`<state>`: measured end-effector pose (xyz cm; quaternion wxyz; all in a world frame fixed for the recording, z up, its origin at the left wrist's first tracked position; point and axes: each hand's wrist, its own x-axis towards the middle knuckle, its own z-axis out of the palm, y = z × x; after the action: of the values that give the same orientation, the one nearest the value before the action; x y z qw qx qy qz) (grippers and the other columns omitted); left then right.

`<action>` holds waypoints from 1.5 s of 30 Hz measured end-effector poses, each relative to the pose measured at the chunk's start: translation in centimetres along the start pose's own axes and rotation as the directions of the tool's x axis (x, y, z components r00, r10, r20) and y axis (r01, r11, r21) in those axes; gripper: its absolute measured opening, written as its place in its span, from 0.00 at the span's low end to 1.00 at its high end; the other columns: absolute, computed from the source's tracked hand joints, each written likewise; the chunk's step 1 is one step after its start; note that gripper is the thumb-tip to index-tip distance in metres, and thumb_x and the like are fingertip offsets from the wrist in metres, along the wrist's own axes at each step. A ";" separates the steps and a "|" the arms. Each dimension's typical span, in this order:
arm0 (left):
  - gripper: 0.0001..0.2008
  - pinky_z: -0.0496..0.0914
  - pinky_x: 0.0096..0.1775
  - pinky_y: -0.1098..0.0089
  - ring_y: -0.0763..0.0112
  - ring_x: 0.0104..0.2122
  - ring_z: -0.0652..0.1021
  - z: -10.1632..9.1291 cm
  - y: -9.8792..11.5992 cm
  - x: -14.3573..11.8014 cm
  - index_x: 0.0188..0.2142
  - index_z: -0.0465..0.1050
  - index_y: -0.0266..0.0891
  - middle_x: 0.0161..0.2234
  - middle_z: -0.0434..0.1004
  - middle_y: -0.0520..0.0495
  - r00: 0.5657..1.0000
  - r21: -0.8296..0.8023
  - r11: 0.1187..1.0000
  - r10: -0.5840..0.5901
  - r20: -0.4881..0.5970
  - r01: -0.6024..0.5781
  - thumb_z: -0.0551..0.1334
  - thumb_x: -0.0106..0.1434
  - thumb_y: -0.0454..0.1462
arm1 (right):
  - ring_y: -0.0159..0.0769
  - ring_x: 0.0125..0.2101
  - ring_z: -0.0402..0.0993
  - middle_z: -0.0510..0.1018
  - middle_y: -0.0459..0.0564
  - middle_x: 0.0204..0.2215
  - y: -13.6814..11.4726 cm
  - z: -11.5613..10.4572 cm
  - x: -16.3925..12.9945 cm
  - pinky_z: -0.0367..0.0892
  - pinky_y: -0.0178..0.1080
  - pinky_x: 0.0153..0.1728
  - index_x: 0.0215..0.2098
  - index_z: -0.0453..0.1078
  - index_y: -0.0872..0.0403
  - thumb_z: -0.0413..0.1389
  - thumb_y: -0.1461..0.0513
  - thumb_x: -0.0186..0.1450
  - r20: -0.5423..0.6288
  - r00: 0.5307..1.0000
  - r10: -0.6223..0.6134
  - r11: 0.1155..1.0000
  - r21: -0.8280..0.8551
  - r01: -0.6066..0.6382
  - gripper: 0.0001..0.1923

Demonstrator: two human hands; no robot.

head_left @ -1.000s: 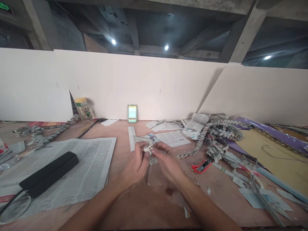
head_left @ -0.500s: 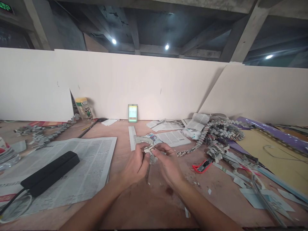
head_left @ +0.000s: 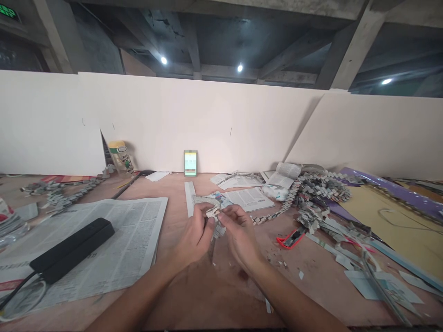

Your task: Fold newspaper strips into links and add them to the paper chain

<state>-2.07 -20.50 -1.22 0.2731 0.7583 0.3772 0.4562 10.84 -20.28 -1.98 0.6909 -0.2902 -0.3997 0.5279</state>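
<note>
My left hand (head_left: 195, 235) and my right hand (head_left: 240, 233) meet over the middle of the wooden table (head_left: 207, 286). Between their fingertips they pinch a small folded newspaper piece (head_left: 213, 214), with a short chain of folded pieces hanging under it. Both hands are closed on it. A long woven paper chain (head_left: 277, 212) lies just to the right of my right hand, running to a heap of folded paper (head_left: 318, 193).
A spread newspaper (head_left: 114, 244) with a black power strip (head_left: 71, 249) on it lies at the left. A red utility knife (head_left: 290, 237) and paper strips (head_left: 346, 258) lie at the right. A phone (head_left: 190, 163) and a can (head_left: 119, 156) lean at the white board behind.
Both hands stay on the folded piece; the fingers shift slightly and the right hand edges up and left. The chain at the right has slid a little.
</note>
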 end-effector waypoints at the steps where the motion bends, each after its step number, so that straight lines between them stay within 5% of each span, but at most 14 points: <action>1: 0.11 0.63 0.38 0.62 0.62 0.39 0.71 0.0 -0.1 0.0 0.48 0.51 0.40 0.42 0.66 0.42 1.000 0.010 1.000 -0.001 0.003 0.001 0.47 0.67 0.37 | 0.28 0.29 0.64 0.69 0.41 0.26 0.1 -0.1 0.0 0.60 0.32 0.34 0.27 0.69 0.52 0.64 0.65 0.52 -0.002 1.000 -0.003 1.000 0.003 0.003 0.08; 20: 0.12 0.64 0.40 0.58 0.59 0.41 0.70 1.2 -1.2 -0.4 0.50 0.50 0.39 0.42 0.64 0.39 1.000 0.001 1.000 0.008 -0.011 -0.008 0.45 0.68 0.39 | 0.26 0.28 0.67 0.72 0.40 0.21 -0.1 0.3 -0.2 0.61 0.31 0.35 0.24 0.68 0.54 0.65 0.66 0.50 -0.050 0.997 0.053 0.986 0.158 -0.044 0.10; 45: 0.13 0.64 0.36 0.63 0.64 0.33 0.71 1.0 -1.1 -0.2 0.50 0.56 0.40 0.35 0.67 0.45 0.999 -0.045 0.999 -0.016 -0.044 0.014 0.47 0.68 0.41 | 0.27 0.26 0.64 0.68 0.40 0.22 -0.1 0.3 -0.2 0.61 0.31 0.31 0.24 0.66 0.53 0.65 0.63 0.50 -0.042 0.999 0.026 0.997 0.071 -0.023 0.10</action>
<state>-1.57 -20.06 -2.59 0.2847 0.7389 0.3785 0.4793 10.62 -20.56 -1.77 0.7026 -0.2819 -0.3623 0.5436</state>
